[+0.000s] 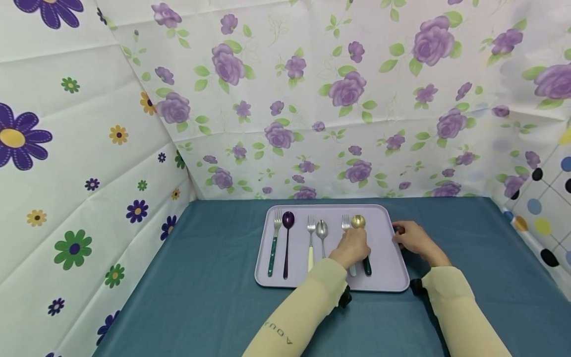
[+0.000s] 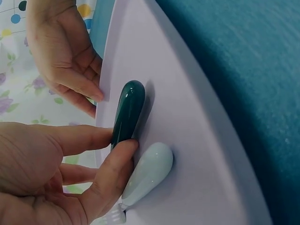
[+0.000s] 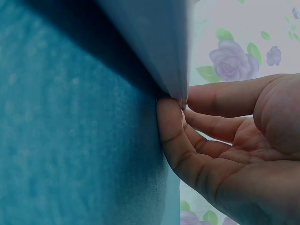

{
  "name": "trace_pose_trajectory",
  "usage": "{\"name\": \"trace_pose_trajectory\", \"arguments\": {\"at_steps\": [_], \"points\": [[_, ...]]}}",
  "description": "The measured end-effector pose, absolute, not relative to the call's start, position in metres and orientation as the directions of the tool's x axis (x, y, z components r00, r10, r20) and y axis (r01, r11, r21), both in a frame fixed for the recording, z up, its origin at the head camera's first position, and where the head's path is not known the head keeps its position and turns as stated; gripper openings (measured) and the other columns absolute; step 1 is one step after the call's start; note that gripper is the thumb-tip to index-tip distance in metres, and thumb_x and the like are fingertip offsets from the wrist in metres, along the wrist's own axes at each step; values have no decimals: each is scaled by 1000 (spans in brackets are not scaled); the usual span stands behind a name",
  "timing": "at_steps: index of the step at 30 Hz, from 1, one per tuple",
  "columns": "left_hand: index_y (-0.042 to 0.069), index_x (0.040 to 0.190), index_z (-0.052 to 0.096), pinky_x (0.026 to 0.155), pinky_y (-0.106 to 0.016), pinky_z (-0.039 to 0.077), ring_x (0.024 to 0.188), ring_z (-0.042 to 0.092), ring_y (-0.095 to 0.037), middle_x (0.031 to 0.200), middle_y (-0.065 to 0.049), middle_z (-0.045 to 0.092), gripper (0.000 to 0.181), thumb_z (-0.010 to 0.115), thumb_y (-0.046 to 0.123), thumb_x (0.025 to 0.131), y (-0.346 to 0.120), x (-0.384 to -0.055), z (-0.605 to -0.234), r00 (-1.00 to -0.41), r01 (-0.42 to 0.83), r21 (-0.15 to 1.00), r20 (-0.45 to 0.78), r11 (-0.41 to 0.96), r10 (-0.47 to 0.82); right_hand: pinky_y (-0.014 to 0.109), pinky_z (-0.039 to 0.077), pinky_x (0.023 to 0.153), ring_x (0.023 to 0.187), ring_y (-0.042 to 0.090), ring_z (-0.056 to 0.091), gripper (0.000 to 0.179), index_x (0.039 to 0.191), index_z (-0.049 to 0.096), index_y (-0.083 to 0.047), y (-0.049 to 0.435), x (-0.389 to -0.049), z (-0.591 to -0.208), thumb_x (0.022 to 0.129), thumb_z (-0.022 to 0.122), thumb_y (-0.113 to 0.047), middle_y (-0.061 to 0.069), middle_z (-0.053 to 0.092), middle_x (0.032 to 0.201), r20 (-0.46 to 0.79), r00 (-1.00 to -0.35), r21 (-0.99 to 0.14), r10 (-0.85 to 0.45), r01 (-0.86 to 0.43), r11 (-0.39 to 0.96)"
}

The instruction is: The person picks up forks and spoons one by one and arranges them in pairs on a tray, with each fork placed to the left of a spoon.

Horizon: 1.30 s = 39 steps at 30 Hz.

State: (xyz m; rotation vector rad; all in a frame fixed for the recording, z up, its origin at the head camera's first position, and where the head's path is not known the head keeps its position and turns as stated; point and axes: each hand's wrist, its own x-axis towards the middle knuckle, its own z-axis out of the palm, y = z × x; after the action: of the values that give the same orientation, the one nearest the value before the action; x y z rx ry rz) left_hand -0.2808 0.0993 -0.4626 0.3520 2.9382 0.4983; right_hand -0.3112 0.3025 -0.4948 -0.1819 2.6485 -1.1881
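Observation:
A lilac tray (image 1: 385, 270) holds forks and spoons laid out in pairs. Over its right-hand pair, my left hand (image 1: 353, 247) pinches the dark green handle (image 2: 130, 107) of a spoon with a gold bowl (image 1: 358, 220) between thumb and finger. Close beside it lies a fork (image 1: 345, 223) with a pale mint handle (image 2: 151, 171), partly hidden by the hand. At the tray's right edge, my right hand (image 1: 416, 239) grips the rim, its fingertips on both sides of the edge in the right wrist view.
Left on the tray are a green-handled fork (image 1: 273, 248) and a dark purple spoon (image 1: 287, 223). In the middle lie a fork with a cream handle (image 1: 310, 258) and a silver spoon (image 1: 322, 229). Blue-green cloth (image 1: 200, 277) covers the table, with flowered sheets (image 1: 276, 163) behind.

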Motion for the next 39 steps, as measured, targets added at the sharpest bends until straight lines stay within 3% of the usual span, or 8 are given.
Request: {"name": "trace_pose_trajectory", "arguments": {"at_steps": [22, 33, 39], "points": [[9, 76, 69, 48, -23, 45, 55, 53, -12, 68, -1, 61, 16, 77, 15, 90, 98, -280, -461, -952, 257, 292, -85, 921, 293, 39, 60, 71, 77, 22, 67, 56, 145, 39, 23, 303, -314, -495, 96, 53, 1, 13, 57, 86, -166, -964, -748, -210, -16, 664], [9, 84, 72, 53, -24, 48, 58, 56, -11, 74, -1, 64, 17, 79, 23, 91, 99, -276, -456, -959, 216, 303, -113, 928, 260, 41, 60, 72, 78, 23, 68, 56, 145, 39, 23, 303, -313, -493, 96, 53, 1, 16, 59, 89, -168, -963, -746, -212, -16, 665], [9, 83, 74, 59, -23, 51, 65, 59, -12, 80, -2, 68, 19, 80, 25, 92, 95, -278, -452, -954, 267, 283, -60, 921, 295, 40, 59, 70, 76, 23, 66, 55, 145, 39, 23, 303, -312, -495, 96, 54, 1, 15, 59, 87, -170, -963, -740, -207, -14, 673]]}}
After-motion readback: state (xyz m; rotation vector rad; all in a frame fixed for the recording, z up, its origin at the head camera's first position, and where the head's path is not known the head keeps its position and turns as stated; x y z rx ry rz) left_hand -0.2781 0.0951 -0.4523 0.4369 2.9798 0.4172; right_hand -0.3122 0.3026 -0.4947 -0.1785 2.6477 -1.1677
